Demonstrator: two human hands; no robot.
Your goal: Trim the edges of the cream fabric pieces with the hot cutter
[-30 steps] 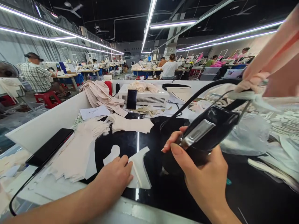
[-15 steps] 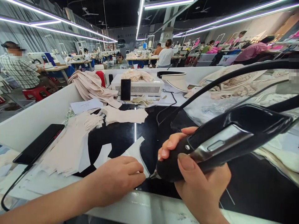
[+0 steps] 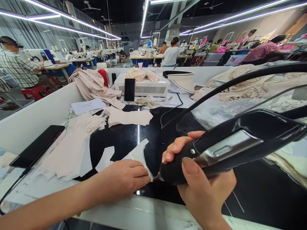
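Observation:
My left hand (image 3: 122,180) lies palm down with its fingers together, holding a pale curved fabric piece (image 3: 139,153) against the glossy black board (image 3: 163,150). The hand covers part of that piece. Wrapped around a black corded hand tool (image 3: 233,147) with a silver lever on its side is my right hand (image 3: 203,188). The tool's narrow metal tip (image 3: 157,177) is at the near corner of the fabric piece, close to my left fingertips. A smaller white piece (image 3: 105,159) rests just left of it.
Stacked pale fabric pieces (image 3: 72,143) and a black phone (image 3: 38,145) are on the left. A second phone (image 3: 129,89) leans on a white vented box (image 3: 144,86). The tool's thick cable (image 3: 230,83) arches across the right, over plastic-wrapped fabric. Several people sit farther off.
Both hands keep nearly the same place and hold. The tool's tip looks slightly nearer my left fingertips. The camera view has shifted slightly.

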